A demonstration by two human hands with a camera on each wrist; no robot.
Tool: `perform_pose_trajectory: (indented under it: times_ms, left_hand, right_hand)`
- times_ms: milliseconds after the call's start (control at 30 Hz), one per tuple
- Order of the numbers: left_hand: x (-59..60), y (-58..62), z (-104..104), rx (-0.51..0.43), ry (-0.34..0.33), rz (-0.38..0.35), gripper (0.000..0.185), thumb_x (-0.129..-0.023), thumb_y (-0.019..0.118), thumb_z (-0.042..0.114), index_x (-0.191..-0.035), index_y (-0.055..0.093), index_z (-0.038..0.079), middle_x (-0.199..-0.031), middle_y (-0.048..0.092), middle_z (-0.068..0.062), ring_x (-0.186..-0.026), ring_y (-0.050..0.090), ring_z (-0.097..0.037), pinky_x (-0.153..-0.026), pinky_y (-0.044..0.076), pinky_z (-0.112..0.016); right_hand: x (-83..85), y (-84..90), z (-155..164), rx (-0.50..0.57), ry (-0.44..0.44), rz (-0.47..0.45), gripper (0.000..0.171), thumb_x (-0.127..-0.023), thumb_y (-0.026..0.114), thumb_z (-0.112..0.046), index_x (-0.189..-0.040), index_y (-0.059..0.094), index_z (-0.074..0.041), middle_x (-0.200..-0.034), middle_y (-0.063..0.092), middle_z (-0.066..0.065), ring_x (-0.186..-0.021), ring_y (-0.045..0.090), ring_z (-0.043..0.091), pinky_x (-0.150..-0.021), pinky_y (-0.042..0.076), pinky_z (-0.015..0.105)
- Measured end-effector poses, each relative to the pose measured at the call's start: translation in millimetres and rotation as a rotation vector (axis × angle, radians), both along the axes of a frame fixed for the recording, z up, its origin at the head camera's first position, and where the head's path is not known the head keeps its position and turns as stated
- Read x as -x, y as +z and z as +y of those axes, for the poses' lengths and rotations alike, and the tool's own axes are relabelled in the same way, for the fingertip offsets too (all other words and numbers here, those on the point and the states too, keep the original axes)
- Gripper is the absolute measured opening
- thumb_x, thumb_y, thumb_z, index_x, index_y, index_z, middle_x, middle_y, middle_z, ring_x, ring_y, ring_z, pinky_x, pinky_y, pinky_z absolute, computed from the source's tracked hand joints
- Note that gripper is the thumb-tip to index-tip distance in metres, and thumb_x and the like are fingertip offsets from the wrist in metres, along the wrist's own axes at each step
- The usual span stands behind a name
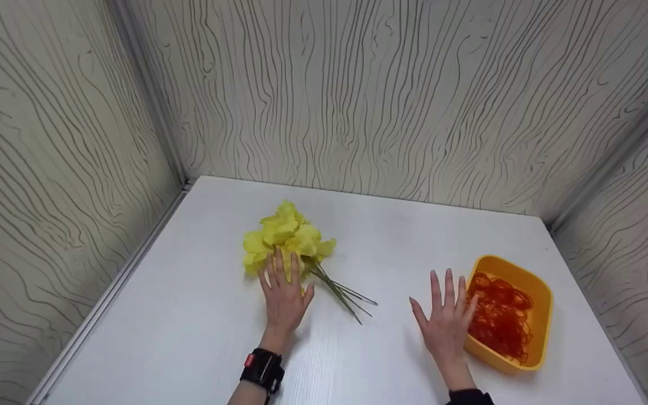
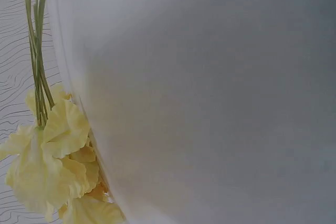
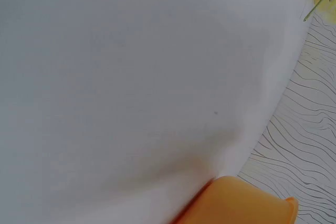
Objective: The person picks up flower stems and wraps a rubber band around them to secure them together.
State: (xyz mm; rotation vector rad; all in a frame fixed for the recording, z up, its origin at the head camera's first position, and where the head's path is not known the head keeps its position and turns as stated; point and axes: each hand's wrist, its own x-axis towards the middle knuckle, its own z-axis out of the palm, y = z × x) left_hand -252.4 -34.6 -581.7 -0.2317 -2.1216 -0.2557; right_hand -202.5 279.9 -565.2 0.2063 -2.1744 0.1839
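Currently my left hand rests with straight, released fingers on the yellow flowers left of the orange tub on the table, my right hand spread flat, empty, just beside that tub.

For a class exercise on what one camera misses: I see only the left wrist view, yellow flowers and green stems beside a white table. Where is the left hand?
Observer: The left hand lies flat, fingers straight, partly over the yellow flowers.
Operator: What else is on the table?
Observer: An orange tub stands at the right, holding red rubber bands.
Operator: And the right hand?
Observer: The right hand is spread open just left of the tub, holding nothing.
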Motion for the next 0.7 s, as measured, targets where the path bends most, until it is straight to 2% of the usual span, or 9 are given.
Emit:
perform_pose_trajectory:
  times_ms: [233, 433, 600, 700]
  left_hand:
    - [-2.4, 4.2, 2, -0.008, -0.006, -0.011, 0.066, -0.09, 0.031, 0.05, -0.128, 0.044, -0.002, -0.127, 0.037, -0.029, -0.115, 0.035, -0.046, -0.086, 0.03, -0.058]
    - [-5.1, -1.0, 8, 0.003, 0.025, -0.062, 0.069, -0.091, 0.025, 0.052, -0.128, 0.044, -0.002, -0.128, 0.037, -0.029, -0.119, 0.031, -0.045, -0.087, 0.029, -0.057]
    - [-8.6, -8.4, 18, 0.008, 0.021, -0.12, 0.071, -0.093, 0.018, 0.053, -0.124, 0.046, -0.004, -0.118, 0.041, -0.029, -0.107, 0.04, -0.045, -0.08, 0.035, -0.054]
    - [-9.5, -12.0, 25, 0.009, -0.005, -0.155, 0.067, -0.093, 0.027, 0.052, -0.118, 0.049, -0.007, -0.11, 0.044, -0.029, -0.097, 0.045, -0.042, -0.072, 0.039, -0.049]
  right_hand:
    - [-0.7, -0.3, 0, -0.014, -0.009, -0.035, 0.066, -0.087, 0.041, -0.055, -0.139, 0.034, -0.015, -0.14, 0.029, 0.016, -0.126, 0.022, 0.04, -0.095, 0.009, 0.061]
    - [-2.4, -1.0, 0, -0.013, -0.017, -0.035, 0.067, -0.087, 0.04, -0.055, -0.14, 0.032, -0.016, -0.141, 0.028, 0.016, -0.127, 0.021, 0.039, -0.095, 0.009, 0.061]
    - [-1.1, -1.4, 0, 0.007, 0.0, -0.02, 0.066, -0.087, 0.041, -0.055, -0.139, 0.033, -0.015, -0.14, 0.03, 0.017, -0.126, 0.022, 0.04, -0.095, 0.01, 0.06]
    - [-0.5, -2.6, -2, 0.025, 0.028, -0.034, 0.066, -0.087, 0.042, -0.054, -0.139, 0.034, -0.013, -0.14, 0.029, 0.017, -0.126, 0.023, 0.041, -0.096, 0.012, 0.059]
